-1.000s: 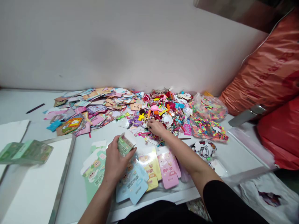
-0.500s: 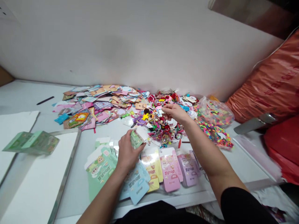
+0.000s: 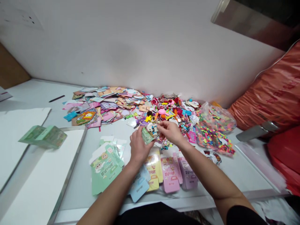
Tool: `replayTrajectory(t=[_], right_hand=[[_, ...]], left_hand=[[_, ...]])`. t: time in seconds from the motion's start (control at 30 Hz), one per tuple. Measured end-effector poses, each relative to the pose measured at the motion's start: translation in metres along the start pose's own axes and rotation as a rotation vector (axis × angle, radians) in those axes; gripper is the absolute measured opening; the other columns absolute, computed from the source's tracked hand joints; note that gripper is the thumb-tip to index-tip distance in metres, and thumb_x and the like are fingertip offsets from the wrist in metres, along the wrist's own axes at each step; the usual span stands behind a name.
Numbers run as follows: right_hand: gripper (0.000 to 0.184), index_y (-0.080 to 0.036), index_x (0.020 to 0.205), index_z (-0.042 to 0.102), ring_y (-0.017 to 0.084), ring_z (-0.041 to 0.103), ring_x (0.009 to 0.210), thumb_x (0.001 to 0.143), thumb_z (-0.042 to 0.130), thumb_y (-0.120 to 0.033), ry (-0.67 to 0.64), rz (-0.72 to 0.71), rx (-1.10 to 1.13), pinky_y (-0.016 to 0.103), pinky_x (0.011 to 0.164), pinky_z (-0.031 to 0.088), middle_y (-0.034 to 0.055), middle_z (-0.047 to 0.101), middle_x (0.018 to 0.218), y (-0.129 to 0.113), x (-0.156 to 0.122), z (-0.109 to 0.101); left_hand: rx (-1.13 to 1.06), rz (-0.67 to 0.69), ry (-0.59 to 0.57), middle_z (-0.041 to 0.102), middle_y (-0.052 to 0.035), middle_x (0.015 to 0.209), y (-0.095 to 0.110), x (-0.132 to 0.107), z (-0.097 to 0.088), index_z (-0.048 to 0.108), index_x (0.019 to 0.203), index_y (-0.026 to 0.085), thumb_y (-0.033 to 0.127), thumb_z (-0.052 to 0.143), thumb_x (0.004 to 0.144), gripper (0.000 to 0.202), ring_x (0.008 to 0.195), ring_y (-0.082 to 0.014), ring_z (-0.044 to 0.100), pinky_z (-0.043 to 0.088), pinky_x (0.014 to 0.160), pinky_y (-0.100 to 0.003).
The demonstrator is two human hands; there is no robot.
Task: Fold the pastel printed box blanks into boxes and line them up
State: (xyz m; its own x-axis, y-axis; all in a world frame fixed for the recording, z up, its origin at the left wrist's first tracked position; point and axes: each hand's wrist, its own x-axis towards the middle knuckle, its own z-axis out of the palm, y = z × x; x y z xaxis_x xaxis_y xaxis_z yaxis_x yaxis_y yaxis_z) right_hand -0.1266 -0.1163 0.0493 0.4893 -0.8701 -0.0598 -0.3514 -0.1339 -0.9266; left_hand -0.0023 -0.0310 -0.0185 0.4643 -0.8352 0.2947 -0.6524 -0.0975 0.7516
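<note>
Near the middle of the table (image 3: pixel 72 187), both hands close together above the printed cartons: left hand (image 3: pixel 138 147) with its grip closed, pinching a folded green card (image 3: pixel 147 135) between thumb and fingers. Just beside it, right hand (image 3: pixel 170 132) with its grip pressed together at the fingertips, on a small round cartoon charm (image 3: pixel 152 128) right at the card's upper end.

Directly behind both hands, a heap of plastic trinkets (image 3: pixel 173 115), and to its left, a wide spread of printed paper cards (image 3: pixel 100 104), both against the wall. Farther right, a clear plastic bag of bright pieces (image 3: pixel 217 118), with an orange sack (image 3: pixel 269 90) and a red sack (image 3: pixel 283 159) past the table's right edge.

Below the hands, flat cartons in rows: green (image 3: pixel 105 165), yellow (image 3: pixel 153 168), pink (image 3: pixel 170 175), lilac (image 3: pixel 187 175) and blue (image 3: pixel 140 189). Toward the left edge, a stack of green cartons (image 3: pixel 43 137) resting across a metal-framed white board (image 3: pixel 47 175).
</note>
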Motion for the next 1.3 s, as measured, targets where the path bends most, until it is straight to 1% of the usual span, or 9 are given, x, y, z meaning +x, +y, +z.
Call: replayTrajectory(t=[0.17,0.37,0.47,0.57,0.67,0.77,0.93,1.13,1.3], right_hand=[[0.012,-0.019,0.086,0.07,0.016,0.06,0.072,0.08,0.06,-0.021,0.165,-0.335,-0.392,0.026,0.068,0.046,0.003,0.065,0.074,0.012,-0.017,0.023],[0.023,-0.021,0.101,0.069,0.016,0.057,0.085,0.086,0.052,-0.025,0.157,-0.487,-0.44,0.028,0.077,0.047,0.0082,0.059,0.099,0.015,-0.026,0.029],[0.04,-0.019,0.115,0.062,0.016,0.058,0.076,0.079,0.064,-0.034,0.205,-0.383,-0.314,0.029,0.071,0.048,0.0088,0.06,0.101,0.014,-0.024,0.031],[0.042,-0.018,0.112,0.061,0.013,0.055,0.06,0.074,0.069,-0.034,0.054,-0.281,-0.225,0.025,0.06,0.047,0.0024,0.064,0.082,0.022,-0.012,0.039],[0.025,-0.02,0.102,0.064,0.012,0.055,0.058,0.079,0.062,-0.028,-0.109,-0.295,-0.136,0.022,0.057,0.045,-0.0021,0.062,0.069,0.04,0.009,0.044],[0.022,-0.019,0.098,0.064,0.011,0.054,0.052,0.078,0.062,-0.027,-0.233,-0.244,-0.034,0.021,0.052,0.045,-0.004,0.06,0.062,0.06,0.031,0.044],[0.018,-0.017,0.091,0.066,0.013,0.059,0.069,0.073,0.064,-0.018,-0.217,-0.289,-0.139,0.024,0.066,0.047,-0.0002,0.066,0.078,0.075,0.051,0.05],[0.035,-0.018,0.108,0.061,0.012,0.061,0.069,0.077,0.063,-0.035,-0.338,-0.101,0.198,0.023,0.064,0.048,0.0029,0.067,0.09,0.083,0.053,0.049],[0.029,-0.012,0.096,0.063,0.009,0.054,0.05,0.08,0.059,-0.035,-0.308,0.144,0.402,0.02,0.055,0.045,-0.0018,0.06,0.058,0.094,0.057,0.046]], left_hand=[[0.165,0.068,0.043,0.05,-0.0131,0.122,0.004,-0.008,-0.001,0.04,0.131,0.021,0.029,0.065,0.071,0.065,0.116,-0.0316,0.042,0.036,0.094,-0.048],[0.109,0.031,0.082,0.05,-0.0125,0.118,-0.003,-0.006,-0.004,0.04,0.128,0.02,0.031,0.064,0.072,0.063,0.113,-0.0304,0.044,0.037,0.094,-0.048],[-0.026,-0.064,0.171,0.049,-0.0115,0.116,-0.005,-0.002,-0.006,0.036,0.13,0.02,0.037,0.069,0.066,0.074,0.111,-0.029,0.045,0.04,0.092,-0.046],[-0.077,-0.027,0.175,0.047,-0.013,0.119,-0.009,0.001,-0.007,0.032,0.134,0.018,0.03,0.068,0.064,0.08,0.113,-0.0278,0.046,0.039,0.095,-0.045],[-0.084,-0.053,0.03,0.051,-0.0129,0.121,-0.022,0.008,-0.011,0.043,0.132,0.019,0.032,0.066,0.063,0.074,0.117,-0.03,0.045,0.034,0.099,-0.047],[-0.343,-0.25,-0.138,0.06,-0.0087,0.117,-0.04,0.02,-0.019,0.062,0.115,0.021,0.046,0.057,0.071,0.051,0.112,-0.0266,0.051,0.039,0.093,-0.039],[-0.604,-0.573,-0.273,0.069,-0.0068,0.084,-0.055,0.036,-0.023,0.069,0.105,0.016,0.05,0.063,0.064,0.054,0.067,-0.0159,0.056,0.04,0.06,-0.027],[-0.58,-0.566,-0.218,0.066,-0.0045,0.066,-0.058,0.046,-0.01,0.071,0.096,0.013,0.038,0.065,0.06,0.044,0.05,-0.0107,0.048,0.035,0.051,-0.024],[-0.463,-0.447,-0.139,0.069,-0.0035,0.071,-0.063,0.05,0.0,0.071,0.094,0.015,0.032,0.059,0.065,0.036,0.055,-0.0132,0.054,0.041,0.055,-0.025]])
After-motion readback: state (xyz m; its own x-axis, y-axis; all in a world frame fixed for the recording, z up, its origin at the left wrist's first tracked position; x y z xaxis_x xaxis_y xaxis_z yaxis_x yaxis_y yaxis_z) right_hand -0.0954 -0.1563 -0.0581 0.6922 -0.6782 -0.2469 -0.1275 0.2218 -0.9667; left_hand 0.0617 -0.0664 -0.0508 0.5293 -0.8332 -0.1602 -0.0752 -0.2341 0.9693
